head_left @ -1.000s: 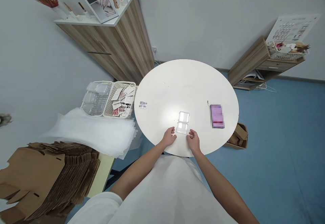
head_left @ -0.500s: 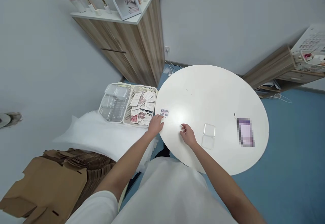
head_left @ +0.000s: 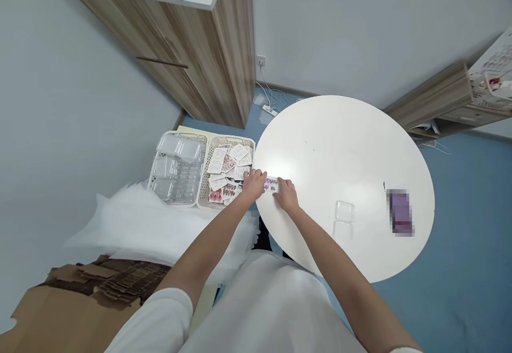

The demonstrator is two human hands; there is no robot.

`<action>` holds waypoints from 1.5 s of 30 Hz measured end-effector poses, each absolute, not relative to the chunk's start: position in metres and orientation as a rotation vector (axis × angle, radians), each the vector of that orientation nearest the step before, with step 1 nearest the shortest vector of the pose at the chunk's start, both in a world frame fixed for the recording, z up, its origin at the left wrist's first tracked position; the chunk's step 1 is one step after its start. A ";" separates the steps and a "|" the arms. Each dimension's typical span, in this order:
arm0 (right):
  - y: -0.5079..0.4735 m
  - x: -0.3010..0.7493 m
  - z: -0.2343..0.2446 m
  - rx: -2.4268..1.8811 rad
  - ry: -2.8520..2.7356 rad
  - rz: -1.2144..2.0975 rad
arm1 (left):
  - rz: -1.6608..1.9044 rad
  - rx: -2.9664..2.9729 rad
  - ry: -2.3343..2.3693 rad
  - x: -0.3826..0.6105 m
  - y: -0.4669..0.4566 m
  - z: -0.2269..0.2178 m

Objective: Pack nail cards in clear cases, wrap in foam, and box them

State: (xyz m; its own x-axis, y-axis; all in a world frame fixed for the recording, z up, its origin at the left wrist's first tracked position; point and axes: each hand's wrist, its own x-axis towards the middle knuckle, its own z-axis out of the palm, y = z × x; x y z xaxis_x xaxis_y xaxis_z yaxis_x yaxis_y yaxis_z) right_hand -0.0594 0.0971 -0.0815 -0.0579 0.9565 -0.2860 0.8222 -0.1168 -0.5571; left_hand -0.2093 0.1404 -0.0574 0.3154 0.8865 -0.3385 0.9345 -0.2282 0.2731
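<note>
A small card of purple press-on nails (head_left: 271,184) is at the left edge of the round white table (head_left: 332,145). My left hand (head_left: 255,183) is closed on the card's left end, and my right hand (head_left: 287,194) grips its right end. To the right on the tabletop lies an opened clear plastic box (head_left: 344,211), apart from both hands. Just left of my left hand is a white basket (head_left: 203,193) filled with nail cards (head_left: 224,174), some showing red and dark nails, others their printed side.
A second basket beside it holds stacked clear plastic boxes (head_left: 178,169). White foam sheeting (head_left: 160,230) and folded brown cardboard (head_left: 72,310) lie at lower left. A pixelated purple item (head_left: 400,211) is on the table's right. A wooden cabinet (head_left: 192,38) stands behind the baskets.
My right hand has moved left to the nail card, and both hands now hold its ends. The card appears turned lengthwise between them. The view has tilted downward.
</note>
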 end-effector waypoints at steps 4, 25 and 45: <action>0.102 -0.064 -0.082 -2.039 -1.957 0.893 | -0.107 2.144 1.581 -0.211 0.139 -0.061; 0.063 -0.009 -0.057 -1.788 -1.788 1.090 | 0.149 2.157 1.388 -0.180 0.103 -0.041; -0.086 0.184 -0.061 -1.714 -1.763 1.170 | -0.015 2.139 1.215 -0.012 -0.026 -0.041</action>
State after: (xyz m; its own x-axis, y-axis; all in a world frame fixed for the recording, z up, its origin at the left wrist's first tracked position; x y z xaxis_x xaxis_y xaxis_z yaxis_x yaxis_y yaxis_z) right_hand 0.1841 -0.0860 -0.0615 -0.1555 0.9545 -0.2544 0.6050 -0.1115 -0.7884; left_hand -0.0120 -0.0256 -0.0414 0.5666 0.7591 -0.3205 0.7666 -0.3430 0.5429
